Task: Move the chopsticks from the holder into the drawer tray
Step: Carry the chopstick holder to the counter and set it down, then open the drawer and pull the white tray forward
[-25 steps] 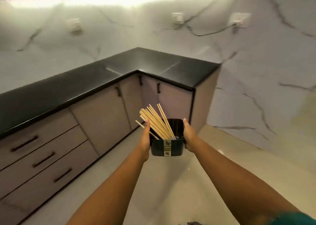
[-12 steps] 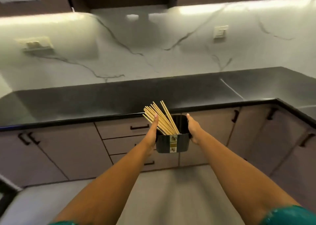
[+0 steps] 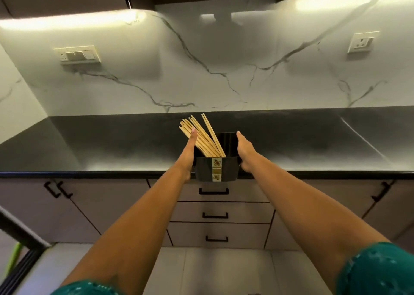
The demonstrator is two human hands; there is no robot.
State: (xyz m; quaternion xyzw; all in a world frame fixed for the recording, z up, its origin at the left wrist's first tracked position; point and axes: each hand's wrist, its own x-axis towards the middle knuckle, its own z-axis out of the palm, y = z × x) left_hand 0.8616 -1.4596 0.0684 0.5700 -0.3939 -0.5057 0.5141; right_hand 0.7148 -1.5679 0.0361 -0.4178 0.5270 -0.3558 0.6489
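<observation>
Between the two flat palms sits the black holder point(image 3: 216, 168), pressed from either side: the left hand point(image 3: 188, 154) lies along its left wall with fingers straight and together, the right hand point(image 3: 244, 152) against its right wall likewise. Light wooden chopsticks point(image 3: 201, 135) stand inside it, fanned and leaning left past the left fingertips. The holder hangs over the front edge of the dark countertop point(image 3: 313, 142), directly above a stack of three closed drawers point(image 3: 220, 213) with black handles. Nothing lies on the counter around it. Half a second ago the holder was lower, in front of the drawer fronts; the marble backsplash point(image 3: 224, 70) now faces squarely.
</observation>
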